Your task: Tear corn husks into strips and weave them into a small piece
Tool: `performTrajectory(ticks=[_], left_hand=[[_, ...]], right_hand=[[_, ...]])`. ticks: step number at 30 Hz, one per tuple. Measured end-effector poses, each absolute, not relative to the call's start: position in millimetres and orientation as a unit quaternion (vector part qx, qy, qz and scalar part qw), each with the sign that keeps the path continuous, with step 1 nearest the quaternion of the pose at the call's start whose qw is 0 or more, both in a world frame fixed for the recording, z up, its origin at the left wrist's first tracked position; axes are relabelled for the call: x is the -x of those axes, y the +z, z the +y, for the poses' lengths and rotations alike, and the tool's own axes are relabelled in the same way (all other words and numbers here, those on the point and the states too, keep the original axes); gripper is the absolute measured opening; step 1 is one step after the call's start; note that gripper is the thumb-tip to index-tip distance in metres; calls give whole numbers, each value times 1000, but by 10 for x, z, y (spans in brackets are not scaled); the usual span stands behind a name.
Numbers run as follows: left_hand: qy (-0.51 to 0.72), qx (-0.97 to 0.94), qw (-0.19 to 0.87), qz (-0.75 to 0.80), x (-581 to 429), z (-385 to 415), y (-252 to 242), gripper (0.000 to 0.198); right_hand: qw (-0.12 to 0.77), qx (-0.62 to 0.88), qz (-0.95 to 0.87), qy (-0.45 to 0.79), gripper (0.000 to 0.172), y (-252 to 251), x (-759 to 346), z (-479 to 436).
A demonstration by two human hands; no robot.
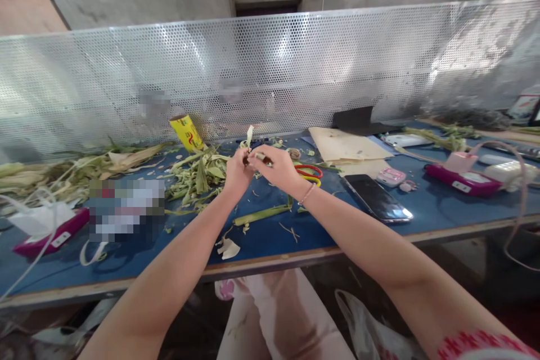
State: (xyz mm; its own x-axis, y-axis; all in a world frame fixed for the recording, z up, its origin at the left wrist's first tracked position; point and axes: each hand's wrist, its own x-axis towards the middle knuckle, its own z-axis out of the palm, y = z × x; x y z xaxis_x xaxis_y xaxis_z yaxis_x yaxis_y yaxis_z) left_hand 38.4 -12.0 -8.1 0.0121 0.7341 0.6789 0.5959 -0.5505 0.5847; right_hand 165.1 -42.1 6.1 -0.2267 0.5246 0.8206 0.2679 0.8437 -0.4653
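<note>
My left hand [239,169] and my right hand [276,166] meet above the middle of the blue table, fingertips pinched together. Between them is a small pale husk piece [250,136], its tip sticking up from the fingers; the rest is mostly hidden. Just left of my left hand lies a heap of green husk scraps [200,174]. Scissors with red and yellow handles [311,171] lie behind my right wrist, partly covered by it. A green stalk-like strip [261,215] and a pale husk scrap [229,248] lie on the table nearer to me.
A black phone [377,198], brown paper sheets [346,145] and a magenta power strip [464,179] are on the right. Long dry husks [126,160], a yellow tube [186,132] and another power strip [54,236] are on the left. A perforated metal screen [189,79] stands behind the table.
</note>
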Motion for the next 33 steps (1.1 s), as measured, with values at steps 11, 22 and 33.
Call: performTrajectory(ticks=[11, 22, 33], left_hand=[[493, -770, 117, 389, -437, -303, -9, 27], [615, -620, 380, 306, -456, -180, 24, 24], [648, -545, 422, 325, -435, -184, 71, 19]], right_hand=[[669, 275, -522, 452, 16, 128, -1764, -182], [666, 224, -569, 427, 17, 51, -1871, -23], [477, 270, -836, -28, 19, 86, -2022, -157]])
